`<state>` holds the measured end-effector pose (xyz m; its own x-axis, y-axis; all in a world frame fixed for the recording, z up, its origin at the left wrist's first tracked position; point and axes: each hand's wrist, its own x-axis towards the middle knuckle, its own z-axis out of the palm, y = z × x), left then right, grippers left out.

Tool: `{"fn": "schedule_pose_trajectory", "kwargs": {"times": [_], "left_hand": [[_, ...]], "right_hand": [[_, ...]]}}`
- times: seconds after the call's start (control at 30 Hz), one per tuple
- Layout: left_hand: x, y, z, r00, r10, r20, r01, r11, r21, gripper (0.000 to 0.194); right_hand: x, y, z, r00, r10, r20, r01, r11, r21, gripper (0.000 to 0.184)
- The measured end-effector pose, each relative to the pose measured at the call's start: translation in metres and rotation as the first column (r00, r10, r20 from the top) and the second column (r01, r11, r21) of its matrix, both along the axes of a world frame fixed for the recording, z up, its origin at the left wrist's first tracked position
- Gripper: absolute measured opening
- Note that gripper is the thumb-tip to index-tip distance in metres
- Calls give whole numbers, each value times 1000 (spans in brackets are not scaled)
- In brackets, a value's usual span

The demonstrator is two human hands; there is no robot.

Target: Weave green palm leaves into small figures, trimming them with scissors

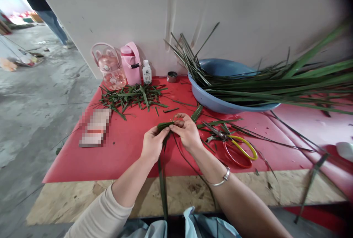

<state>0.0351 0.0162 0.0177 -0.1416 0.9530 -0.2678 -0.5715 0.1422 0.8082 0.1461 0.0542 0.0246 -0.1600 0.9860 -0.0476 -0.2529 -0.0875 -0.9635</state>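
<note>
My left hand [153,140] and my right hand [188,132] meet over the red table cover, both pinching a small folded piece of green leaf strip [164,125]. Long tails of the leaf [162,183] hang from it past the table's front edge. The thumbs face each other on the strip, and fingers partly hide its folds. A thin strand shows by my right fingertips, too fine to make out. Right of my right hand lie scissors [231,143] with one yellow and one red handle, among loose leaf strips.
A blue basin [234,108] full of long leaves stands at the back right. Cut leaf scraps [132,96] lie at the back left, before a clear pink bottle [111,72], a pink flask [130,69] and a small white bottle [147,72]. A blurred-out phone-like object [95,127] lies left.
</note>
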Motion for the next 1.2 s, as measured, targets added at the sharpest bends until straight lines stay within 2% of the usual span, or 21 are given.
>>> {"fn": "schedule_pose_trajectory", "kwargs": {"times": [0.1,0.17,0.23,0.33,0.43,0.6,0.67,0.73,0.8,0.87,1.03,1.1,1.17,1.2], "left_hand": [[-4,4,0,992,61,111,-43,987,-153,24],[-6,6,1,980,98,172,-62,977,-206,22],[-7,7,2,973,102,205,-62,979,-196,22],[-6,7,3,981,94,171,-68,986,-152,24],[-7,6,4,994,78,81,-69,992,-104,24],[-12,6,5,998,-62,8,63,995,-80,23],[-12,7,5,998,-63,-28,61,996,-60,22],[-12,8,4,998,-20,-59,18,999,-31,20],[-12,8,4,995,37,-93,-38,999,-14,19],[-13,9,4,986,82,-145,-83,997,-5,19],[-17,8,5,937,143,-317,-135,990,45,23],[-16,8,5,939,142,-313,-139,990,33,23],[-15,8,7,962,130,-239,-135,991,-7,23],[-15,8,7,973,122,-194,-131,991,-33,22]], "right_hand": [[3,-1,-1,972,-2,236,-27,992,119,46],[5,-2,-3,937,-5,350,-65,980,188,52],[5,-4,-4,898,36,439,-135,971,196,55],[3,-7,-2,856,98,508,-207,965,161,44],[4,-6,2,867,135,480,-224,966,132,36],[13,-1,5,906,356,229,-369,930,12,47],[13,-1,5,906,382,182,-388,922,-4,48],[11,-3,5,915,314,253,-330,944,22,46],[6,-6,4,921,191,340,-236,967,95,41],[1,-9,2,922,121,367,-187,970,152,35],[-2,-13,0,907,133,399,-221,958,184,37],[-1,-14,3,894,44,446,-183,945,273,34],[0,-14,6,873,-51,485,-153,916,372,28],[1,-14,7,865,-57,499,-164,906,389,25]]}}
